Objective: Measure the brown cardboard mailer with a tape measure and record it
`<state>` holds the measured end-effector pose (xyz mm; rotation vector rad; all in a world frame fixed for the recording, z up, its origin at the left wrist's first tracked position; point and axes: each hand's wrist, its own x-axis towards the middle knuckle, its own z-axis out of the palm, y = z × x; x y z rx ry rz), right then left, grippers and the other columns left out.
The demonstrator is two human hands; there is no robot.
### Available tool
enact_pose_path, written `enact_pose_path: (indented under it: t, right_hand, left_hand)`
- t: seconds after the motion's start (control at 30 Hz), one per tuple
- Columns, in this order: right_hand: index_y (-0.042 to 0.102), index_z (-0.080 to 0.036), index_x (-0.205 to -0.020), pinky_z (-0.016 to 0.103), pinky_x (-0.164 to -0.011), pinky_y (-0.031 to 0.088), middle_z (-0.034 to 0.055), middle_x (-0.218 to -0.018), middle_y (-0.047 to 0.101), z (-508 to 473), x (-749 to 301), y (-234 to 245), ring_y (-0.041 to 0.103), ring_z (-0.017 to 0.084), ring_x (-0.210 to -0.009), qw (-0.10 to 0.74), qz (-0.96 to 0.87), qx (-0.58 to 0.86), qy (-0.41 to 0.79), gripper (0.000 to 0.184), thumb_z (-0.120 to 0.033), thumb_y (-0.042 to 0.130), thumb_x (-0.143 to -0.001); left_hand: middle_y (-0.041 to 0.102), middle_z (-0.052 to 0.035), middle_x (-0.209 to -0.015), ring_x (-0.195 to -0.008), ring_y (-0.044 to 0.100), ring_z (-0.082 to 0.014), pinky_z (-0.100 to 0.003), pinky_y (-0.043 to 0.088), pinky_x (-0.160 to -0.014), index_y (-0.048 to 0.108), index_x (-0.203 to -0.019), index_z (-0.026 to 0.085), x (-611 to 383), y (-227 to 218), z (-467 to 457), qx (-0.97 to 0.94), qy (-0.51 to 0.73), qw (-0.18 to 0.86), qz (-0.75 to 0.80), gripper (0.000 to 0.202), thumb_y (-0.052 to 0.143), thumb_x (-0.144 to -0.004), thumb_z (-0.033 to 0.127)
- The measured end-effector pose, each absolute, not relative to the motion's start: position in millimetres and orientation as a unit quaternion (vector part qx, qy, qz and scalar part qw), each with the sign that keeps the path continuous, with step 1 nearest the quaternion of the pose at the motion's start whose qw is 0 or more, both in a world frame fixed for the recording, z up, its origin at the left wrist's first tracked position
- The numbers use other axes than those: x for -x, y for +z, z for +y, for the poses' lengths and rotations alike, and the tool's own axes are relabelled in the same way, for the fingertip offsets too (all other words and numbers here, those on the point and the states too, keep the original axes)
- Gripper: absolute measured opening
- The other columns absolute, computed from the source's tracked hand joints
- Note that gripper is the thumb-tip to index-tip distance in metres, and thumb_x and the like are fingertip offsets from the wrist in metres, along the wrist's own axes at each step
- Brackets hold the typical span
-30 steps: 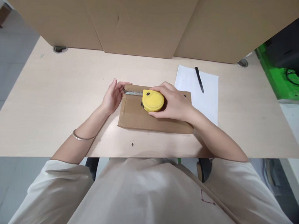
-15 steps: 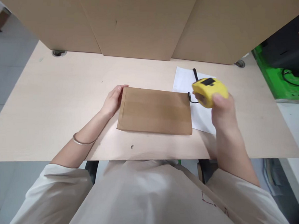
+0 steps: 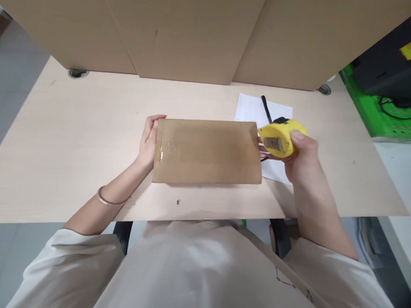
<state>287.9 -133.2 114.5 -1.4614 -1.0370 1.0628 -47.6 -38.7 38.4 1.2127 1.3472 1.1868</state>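
Observation:
A flat brown cardboard box (image 3: 209, 152) is in front of me, its left end tilted up a little off the table. My left hand (image 3: 149, 139) grips that left end, with the fingers partly hidden behind it. In my right hand (image 3: 301, 153) is a yellow tape measure (image 3: 279, 137), the thumb on its side. The fingertips of this hand reach to the box's right end, beside the tape measure. A white sheet of paper (image 3: 248, 105) lies under and behind the box's right side, with a black strap (image 3: 266, 107) across it.
Tall cardboard panels (image 3: 188, 36) stand along the back of the light wooden table (image 3: 70, 141). To the right are a green crate (image 3: 364, 108) and a dark case (image 3: 388, 58) with a yellow label. The table's front edge runs close to my body.
My right hand has brought the tape measure down and left to the box's right end. The box's left end has risen in my left hand, and its surface has tilted.

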Motion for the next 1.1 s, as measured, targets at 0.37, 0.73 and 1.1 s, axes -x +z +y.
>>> enact_pose_path:
  t: [0.37,0.73,1.1]
  right_hand:
    - [0.053,-0.026,-0.07,0.041,-0.07,0.052,0.0047,-0.071,0.056,16,-248,144,0.056,0.023,-0.07,0.38,-0.562,0.683,0.269,0.049,-0.056,0.075,-0.101]
    - [0.059,-0.022,-0.105,0.054,-0.094,0.06,0.0117,-0.104,0.07,23,-209,99,0.071,0.037,-0.103,0.286,-0.706,0.611,0.216,0.046,-0.044,0.09,-0.078]
    - [0.065,-0.017,-0.127,0.061,-0.121,0.048,0.0218,-0.131,0.072,-20,-260,96,0.068,0.042,-0.128,0.228,-0.767,0.594,0.085,0.051,-0.063,0.062,-0.107]
  left_hand:
    - [0.067,-0.0139,-0.138,-0.119,0.069,-0.0301,-0.043,0.061,-0.092,0.041,-0.174,0.039,61,31,-92,-0.774,0.524,0.031,0.354,0.087,0.028,-0.105,0.09]
    - [0.082,-0.0178,-0.122,-0.07,0.067,-0.0171,-0.028,0.045,-0.053,0.067,-0.15,0.022,49,19,-133,-0.875,0.324,-0.145,0.329,0.065,0.045,-0.112,0.07]
    - [0.086,-0.0144,-0.119,-0.111,0.079,-0.0248,-0.036,0.064,-0.086,0.078,-0.117,0.014,19,78,-80,-0.95,0.291,-0.007,0.11,0.046,0.043,-0.12,0.044]
